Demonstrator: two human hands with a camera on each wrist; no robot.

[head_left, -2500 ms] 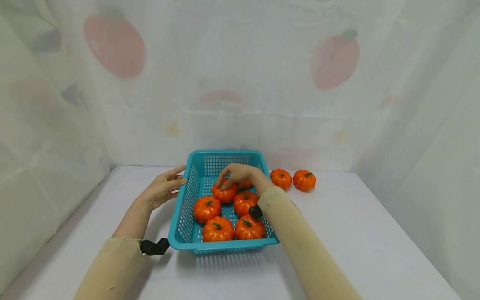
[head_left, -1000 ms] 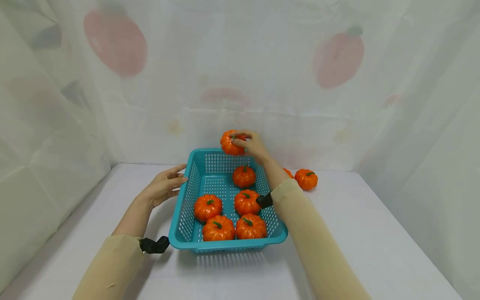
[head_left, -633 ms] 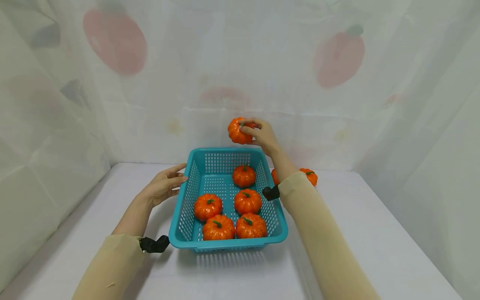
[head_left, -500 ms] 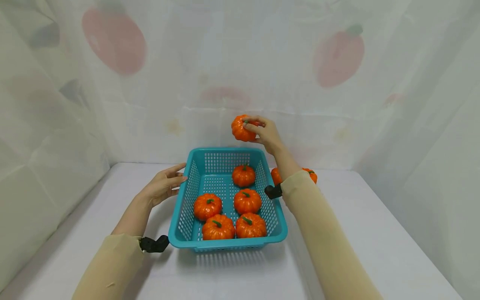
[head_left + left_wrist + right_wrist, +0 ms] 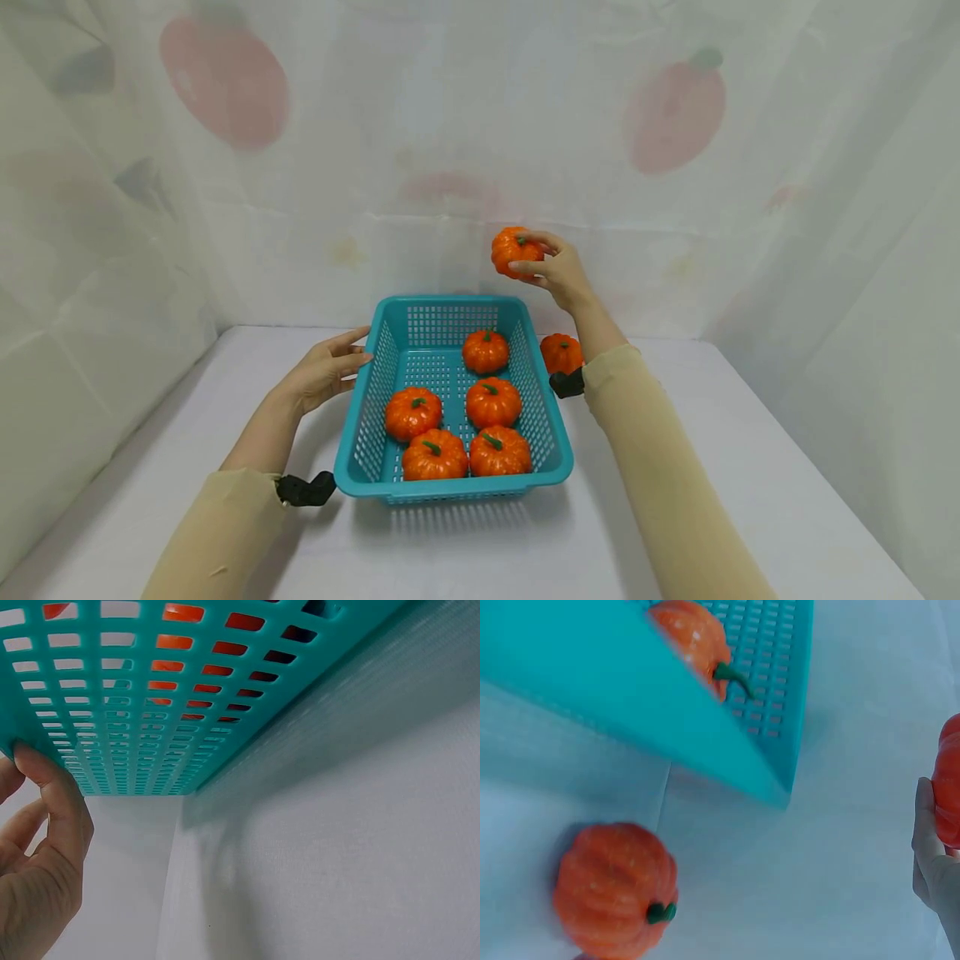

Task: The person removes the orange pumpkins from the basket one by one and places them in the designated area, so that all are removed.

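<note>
My right hand (image 5: 564,268) grips a small orange pumpkin (image 5: 513,253) with a green stem, up above the back right corner of a teal plastic basket (image 5: 454,492). At the right edge of the right wrist view, only part of that pumpkin (image 5: 949,787) shows between the fingers. My left hand (image 5: 324,375) touches the basket's left rim with thumb and fingertips, the fingers loosely bent. From below, the left wrist view shows this hand (image 5: 49,847) against the perforated wall (image 5: 127,727). Several pumpkins (image 5: 493,403) lie inside, mostly in the front and right part.
Another pumpkin (image 5: 561,354) sits on the white table (image 5: 750,467), outside the basket's right wall and partly behind my right forearm. White curtains with printed fruit (image 5: 678,117) close off the back and both sides.
My right hand has taken a pumpkin out of the basket's middle, lifted it, and carried it right past the back rim. The forearm now hides the farther table pumpkin. My left hand stays put.
</note>
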